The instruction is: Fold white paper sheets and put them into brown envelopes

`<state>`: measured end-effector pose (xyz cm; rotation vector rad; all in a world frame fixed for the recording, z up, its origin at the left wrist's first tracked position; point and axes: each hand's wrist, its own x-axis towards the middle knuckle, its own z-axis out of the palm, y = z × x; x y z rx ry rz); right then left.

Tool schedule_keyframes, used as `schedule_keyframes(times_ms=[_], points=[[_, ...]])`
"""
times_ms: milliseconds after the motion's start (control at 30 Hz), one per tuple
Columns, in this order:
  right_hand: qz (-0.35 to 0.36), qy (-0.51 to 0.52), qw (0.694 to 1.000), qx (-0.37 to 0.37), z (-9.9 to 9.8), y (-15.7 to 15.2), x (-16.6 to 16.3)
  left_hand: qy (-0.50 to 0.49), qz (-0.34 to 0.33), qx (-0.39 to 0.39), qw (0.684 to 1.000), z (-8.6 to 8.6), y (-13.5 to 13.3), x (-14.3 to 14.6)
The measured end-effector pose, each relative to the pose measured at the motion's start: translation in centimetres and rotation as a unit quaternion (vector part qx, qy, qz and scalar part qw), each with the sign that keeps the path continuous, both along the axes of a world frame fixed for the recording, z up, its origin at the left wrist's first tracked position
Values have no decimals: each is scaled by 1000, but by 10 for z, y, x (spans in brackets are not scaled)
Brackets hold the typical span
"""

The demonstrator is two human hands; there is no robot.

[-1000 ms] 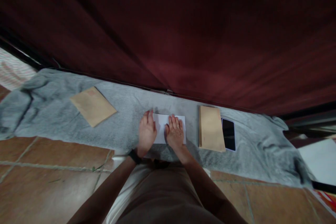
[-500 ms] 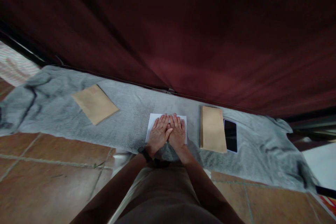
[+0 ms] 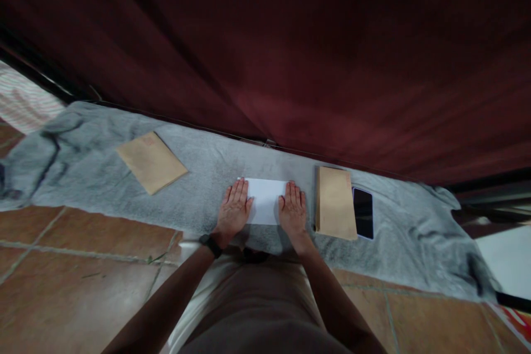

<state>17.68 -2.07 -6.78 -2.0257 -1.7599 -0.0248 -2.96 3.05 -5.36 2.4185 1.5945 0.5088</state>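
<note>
Paper (image 3: 264, 202) is being pressed by flat left hand (image 3: 233, 207) and right hand (image 3: 293, 210), spread wider than before; envelope print (image 3: 149, 141) is unreadable tbh.

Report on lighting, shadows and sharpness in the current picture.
Head view: dim overall, the dark red backdrop fading nearly to black at the top; head view: white paper stands out brightly, with a soft shadow by the right hand; head view: red marking on the left brown envelope too soft to read.
</note>
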Motion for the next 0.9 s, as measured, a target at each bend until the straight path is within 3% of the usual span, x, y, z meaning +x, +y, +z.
schedule_keyframes(times_ms=[200,300,467,667,900], points=[[-20,7,1000,15,1,-8,11,-4,23,23,999,4,-4,7],[-4,19,1000,10,9,0,-1,-3,-32,42,999,6,-12,33],[100,50,993,-44,17,17,-31,4,-111,28,993,-5,-23,61],[126,21,990,-54,14,9,-29,30,-110,31,993,-6,-24,49],[101,-2,995,-25,8,0,-9,11,-83,40,996,2,-21,26]])
